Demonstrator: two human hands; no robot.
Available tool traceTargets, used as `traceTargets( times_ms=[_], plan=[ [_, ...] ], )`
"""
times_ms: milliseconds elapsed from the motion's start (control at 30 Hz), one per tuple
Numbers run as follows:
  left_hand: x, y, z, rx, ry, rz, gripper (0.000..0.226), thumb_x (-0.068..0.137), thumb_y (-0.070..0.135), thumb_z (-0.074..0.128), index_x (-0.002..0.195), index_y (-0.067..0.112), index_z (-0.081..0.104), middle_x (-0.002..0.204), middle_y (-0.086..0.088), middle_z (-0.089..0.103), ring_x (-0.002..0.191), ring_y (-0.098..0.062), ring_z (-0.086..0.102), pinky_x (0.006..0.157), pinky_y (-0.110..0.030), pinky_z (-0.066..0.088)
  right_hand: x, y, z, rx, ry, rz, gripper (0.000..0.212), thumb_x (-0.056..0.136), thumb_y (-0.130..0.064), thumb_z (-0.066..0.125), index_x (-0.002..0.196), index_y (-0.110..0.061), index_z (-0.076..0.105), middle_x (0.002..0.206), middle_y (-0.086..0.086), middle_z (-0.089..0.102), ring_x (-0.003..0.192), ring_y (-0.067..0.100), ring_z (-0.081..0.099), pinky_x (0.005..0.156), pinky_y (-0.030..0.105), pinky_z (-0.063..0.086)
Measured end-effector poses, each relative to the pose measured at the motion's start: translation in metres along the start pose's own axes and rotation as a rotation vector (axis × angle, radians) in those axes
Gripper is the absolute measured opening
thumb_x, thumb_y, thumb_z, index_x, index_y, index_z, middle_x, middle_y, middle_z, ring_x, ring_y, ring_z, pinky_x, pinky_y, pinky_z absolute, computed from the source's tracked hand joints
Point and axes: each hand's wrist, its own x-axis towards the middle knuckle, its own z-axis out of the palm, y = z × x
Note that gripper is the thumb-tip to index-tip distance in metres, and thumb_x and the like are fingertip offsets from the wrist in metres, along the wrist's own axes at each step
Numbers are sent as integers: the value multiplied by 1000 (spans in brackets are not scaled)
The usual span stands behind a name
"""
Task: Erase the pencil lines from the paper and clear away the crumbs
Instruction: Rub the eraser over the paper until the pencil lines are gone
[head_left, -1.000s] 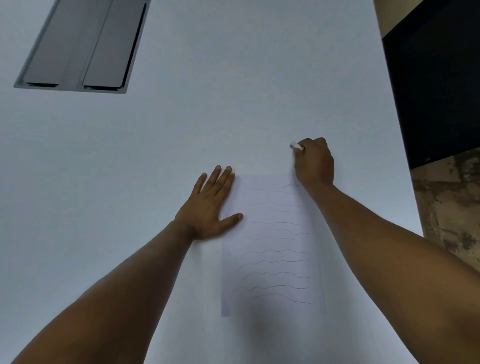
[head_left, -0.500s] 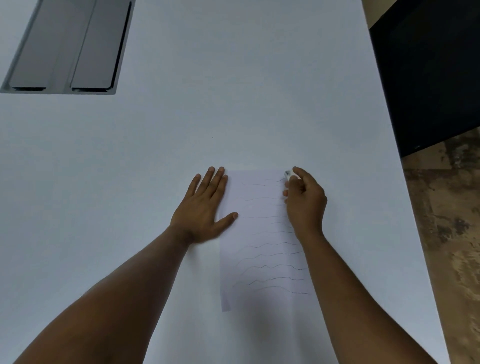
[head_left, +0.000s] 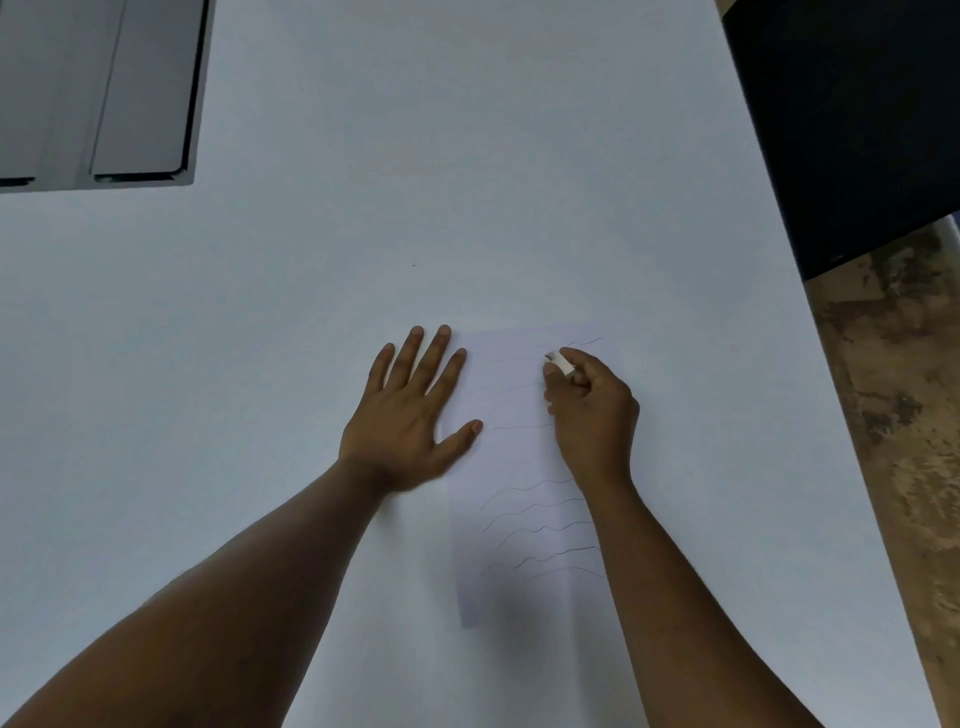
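item: paper (head_left: 511, 467), one sheet, lying flat on white table (head_left: 467, 156), long side running away from the viewer; wavy pencil lines (head_left: 540, 514) across it, darker on the near half, fainter toward the far end. left hand (head_left: 408, 415), spread wide and flat, palm on the table, thumb and forefinger tips touching the sheet's left edge; holding nothing. right hand (head_left: 592, 410), closed narrow around small white eraser (head_left: 560, 362), tip pressed on or just above the sheet near the far end, between the first faint lines. no crumbs visible; too small to tell. grey recessed panel (head_left: 104, 93) at far left, well apart. dark object (head_left: 852, 119) off the table's far right corner. step judged: erasing just begun at the far lines; nearly all lines remaining. risks: sheet skidding or creasing under the strokes, held only at one edge; smearing of graphite from the wrist resting over unerased lines; tearing from heavy pressure near the far edge.
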Motion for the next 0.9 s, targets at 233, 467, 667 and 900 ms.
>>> traceTargets(
  times_ms=[233, 467, 667, 900],
  plan=[
    [1, -2, 2, 40, -9, 29, 80, 101, 72, 18, 167, 27, 9, 175, 4, -1, 160, -26, -12, 129, -53, 1, 8, -5, 12, -352, -15, -299, 15, 94, -18, 64, 105, -15, 73, 83, -1, 63, 72, 7, 54, 66, -1, 34],
    [3, -3, 5, 36, 4, 22, 82, 100, 73, 20, 166, 25, 13, 175, 4, 0, 160, -26, -10, 128, -55, 5, 13, -5, 21, -513, -56, -390, 18, 97, -22, 57, 98, -10, 70, 72, -4, 52, 65, 10, 45, 57, 10, 26],
    [3, -1, 4, 43, -6, 12, 83, 99, 73, 21, 166, 25, 12, 175, 4, 1, 160, -25, -10, 129, -53, 3, 18, -2, 17, -631, -44, -475, 16, 96, -17, 59, 95, -6, 71, 76, 7, 60, 66, 8, 37, 63, 17, 28],
    [2, 0, 2, 57, 12, 13, 82, 100, 72, 27, 166, 24, 16, 175, 3, 3, 161, -25, -9, 128, -49, -1, 43, 4, -9, -589, 38, -366, 14, 94, -14, 58, 86, -8, 68, 69, 2, 49, 62, 15, 40, 60, 21, 28]
  ],
)
